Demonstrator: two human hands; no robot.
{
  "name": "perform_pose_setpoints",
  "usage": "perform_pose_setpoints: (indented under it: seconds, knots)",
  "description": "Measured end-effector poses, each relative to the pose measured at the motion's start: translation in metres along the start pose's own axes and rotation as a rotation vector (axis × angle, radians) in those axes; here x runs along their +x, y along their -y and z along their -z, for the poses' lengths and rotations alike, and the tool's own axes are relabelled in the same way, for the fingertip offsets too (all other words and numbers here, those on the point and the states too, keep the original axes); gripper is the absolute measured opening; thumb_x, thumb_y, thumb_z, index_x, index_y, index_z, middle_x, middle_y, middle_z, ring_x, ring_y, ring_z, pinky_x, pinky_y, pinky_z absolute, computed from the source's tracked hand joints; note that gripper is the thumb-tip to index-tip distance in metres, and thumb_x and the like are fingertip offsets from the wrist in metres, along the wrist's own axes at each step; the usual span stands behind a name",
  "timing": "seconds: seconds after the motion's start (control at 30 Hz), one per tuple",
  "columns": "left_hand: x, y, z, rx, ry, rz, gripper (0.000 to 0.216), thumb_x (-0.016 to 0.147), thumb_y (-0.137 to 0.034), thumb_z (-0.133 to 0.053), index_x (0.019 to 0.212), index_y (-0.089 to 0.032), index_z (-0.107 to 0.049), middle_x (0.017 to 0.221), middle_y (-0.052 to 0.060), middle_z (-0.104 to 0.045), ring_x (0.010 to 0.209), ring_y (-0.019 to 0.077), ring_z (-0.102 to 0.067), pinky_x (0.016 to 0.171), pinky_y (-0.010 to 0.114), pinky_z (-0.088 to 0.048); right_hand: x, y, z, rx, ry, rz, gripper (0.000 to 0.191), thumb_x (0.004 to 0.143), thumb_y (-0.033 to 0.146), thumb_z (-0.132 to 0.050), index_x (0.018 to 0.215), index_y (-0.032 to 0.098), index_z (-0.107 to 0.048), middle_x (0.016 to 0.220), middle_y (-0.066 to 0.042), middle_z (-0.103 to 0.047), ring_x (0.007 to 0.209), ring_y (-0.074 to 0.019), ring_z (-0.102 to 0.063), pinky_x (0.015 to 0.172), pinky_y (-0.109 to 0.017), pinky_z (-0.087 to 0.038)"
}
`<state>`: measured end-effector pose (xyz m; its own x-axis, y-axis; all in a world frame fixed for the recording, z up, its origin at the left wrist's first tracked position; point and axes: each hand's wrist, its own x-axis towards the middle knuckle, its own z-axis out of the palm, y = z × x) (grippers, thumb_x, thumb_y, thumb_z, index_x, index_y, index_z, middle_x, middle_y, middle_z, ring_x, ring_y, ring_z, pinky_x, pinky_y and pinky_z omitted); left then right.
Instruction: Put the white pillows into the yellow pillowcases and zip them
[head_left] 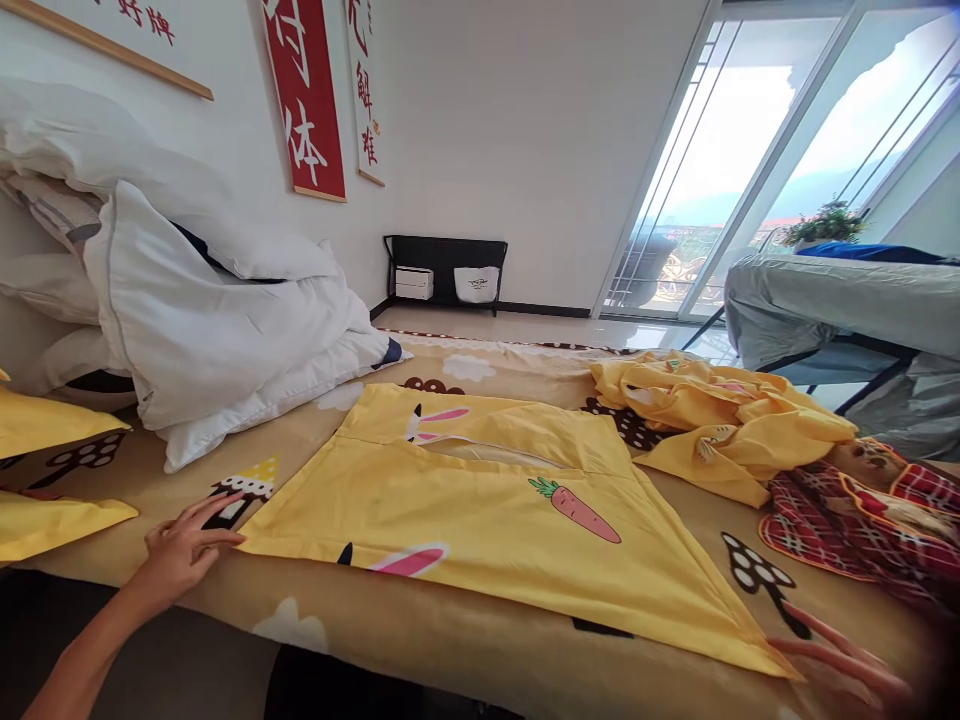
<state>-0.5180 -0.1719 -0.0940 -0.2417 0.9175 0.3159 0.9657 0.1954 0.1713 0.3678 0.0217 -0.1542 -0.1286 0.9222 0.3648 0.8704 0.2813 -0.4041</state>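
Note:
A yellow pillowcase (465,510) with a carrot and rabbit-ear print lies flat across the bed, its slit-like opening on the upper side, toward the far edge. At its near left corner is my left hand (184,545), fingers stretched out and apart, one fingertip touching the corner. My right hand (840,655) lies at the near right corner with its fingers extended against the cloth; the right edge of the view is dark and blurs part of it.
White pillows (225,300) are heaped at the left, beside more yellow cloth (56,425). Crumpled yellow fabric (735,400) and a red plaid cloth (832,520) lie at the right. Beyond the bed stand a black rack (448,262) and a grey-covered table (825,295).

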Motion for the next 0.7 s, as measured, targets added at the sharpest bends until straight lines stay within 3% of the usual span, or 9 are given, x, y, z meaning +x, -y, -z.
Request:
perform_pose_setpoints:
  seconds: [0.07, 0.17, 0.27, 0.3, 0.4, 0.47, 0.53, 0.63, 0.7]
  knots:
    - [0.020, -0.033, 0.015, -0.066, -0.182, 0.042, 0.035, 0.078, -0.029, -0.041, 0.075, -0.025, -0.075, 0.123, 0.003, -0.066, 0.121, 0.0256, -0.054, 0.106, 0.047, -0.038, 0.033, 0.036, 0.007, 0.062, -0.023, -0.028, 0.065, 0.069, 0.081, -0.033, 0.083, 0.034, -0.075, 0.118, -0.024, -0.062, 0.114, -0.0343, -0.057, 0.095, -0.047, -0.044]
    - [0.070, -0.128, 0.016, -0.301, -0.264, -0.038, 0.041, 0.081, -0.025, -0.036, 0.099, -0.019, -0.072, 0.123, 0.005, -0.065, 0.118, 0.0199, -0.057, 0.107, 0.038, -0.041, 0.091, 0.146, -0.015, 0.060, -0.003, -0.039, 0.067, 0.081, 0.066, -0.031, 0.113, 0.018, -0.065, 0.131, -0.021, -0.056, 0.123, -0.0304, -0.052, 0.103, -0.044, -0.040]
    - [0.114, -0.249, -0.022, -0.379, -0.038, -0.214, 0.054, 0.078, -0.012, -0.033, 0.124, -0.014, -0.062, 0.136, 0.006, -0.057, 0.128, 0.0153, -0.050, 0.113, 0.032, -0.035, 0.121, 0.280, -0.078, 0.008, 0.083, 0.013, 0.058, 0.089, 0.044, -0.030, 0.134, 0.012, -0.049, 0.143, -0.017, -0.046, 0.131, -0.0250, -0.044, 0.108, -0.043, -0.033]
    - [0.122, -0.285, -0.040, -0.343, 0.078, -0.273, 0.056, 0.080, -0.010, -0.033, 0.131, -0.012, -0.056, 0.143, 0.007, -0.049, 0.133, 0.0147, -0.044, 0.115, 0.030, -0.031, 0.122, 0.318, -0.102, -0.074, 0.186, 0.055, 0.057, 0.092, 0.038, -0.027, 0.141, 0.012, -0.040, 0.151, -0.015, -0.035, 0.139, -0.0249, -0.033, 0.110, -0.046, -0.029]
    - [0.121, -0.354, -0.085, -0.212, 0.299, -0.326, 0.055, 0.090, -0.016, -0.031, 0.144, -0.007, -0.039, 0.153, 0.011, -0.032, 0.142, 0.0192, -0.030, 0.117, 0.038, -0.026, 0.107, 0.386, -0.153, -0.099, 0.335, 0.150, 0.056, 0.093, 0.033, -0.031, 0.145, 0.013, -0.036, 0.154, -0.011, -0.028, 0.143, -0.0220, -0.024, 0.114, -0.044, -0.021]
    - [0.107, -0.357, -0.100, -0.183, 0.336, -0.338, 0.053, 0.095, -0.026, -0.031, 0.146, -0.011, -0.037, 0.153, 0.010, -0.032, 0.142, 0.0211, -0.029, 0.117, 0.042, -0.025, 0.093, 0.384, -0.162, -0.102, 0.389, 0.174, 0.054, 0.095, 0.035, -0.028, 0.143, 0.016, -0.041, 0.153, -0.010, -0.032, 0.142, -0.0209, -0.026, 0.114, -0.043, -0.020]
    - [0.087, -0.328, -0.100, -0.144, 0.331, -0.349, 0.052, 0.097, -0.037, -0.033, 0.145, -0.018, -0.039, 0.153, 0.006, -0.032, 0.142, 0.0211, -0.029, 0.118, 0.044, -0.022, 0.076, 0.347, -0.151, -0.138, 0.406, 0.152, 0.054, 0.096, 0.040, -0.025, 0.143, 0.020, -0.042, 0.153, -0.008, -0.032, 0.143, -0.0200, -0.024, 0.115, -0.044, -0.018]
    - [0.054, -0.246, -0.083, -0.015, 0.283, -0.210, 0.054, 0.096, -0.048, -0.034, 0.146, -0.027, -0.038, 0.154, 0.002, -0.030, 0.143, 0.0224, -0.027, 0.117, 0.047, -0.022, 0.041, 0.248, -0.118, -0.297, 0.314, -0.017, 0.062, 0.093, 0.051, -0.023, 0.148, 0.025, -0.034, 0.155, -0.002, -0.030, 0.144, -0.0196, -0.022, 0.116, -0.046, -0.018]
    - [0.032, -0.184, -0.070, 0.108, 0.205, 0.033, 0.058, 0.094, -0.050, -0.035, 0.147, -0.025, -0.035, 0.155, 0.005, -0.029, 0.144, 0.0245, -0.024, 0.115, 0.050, -0.021, 0.011, 0.177, -0.098, -0.388, 0.191, -0.099, 0.068, 0.088, 0.053, -0.023, 0.147, 0.021, -0.036, 0.154, -0.005, -0.030, 0.143, -0.0221, -0.024, 0.114, -0.046, -0.022]
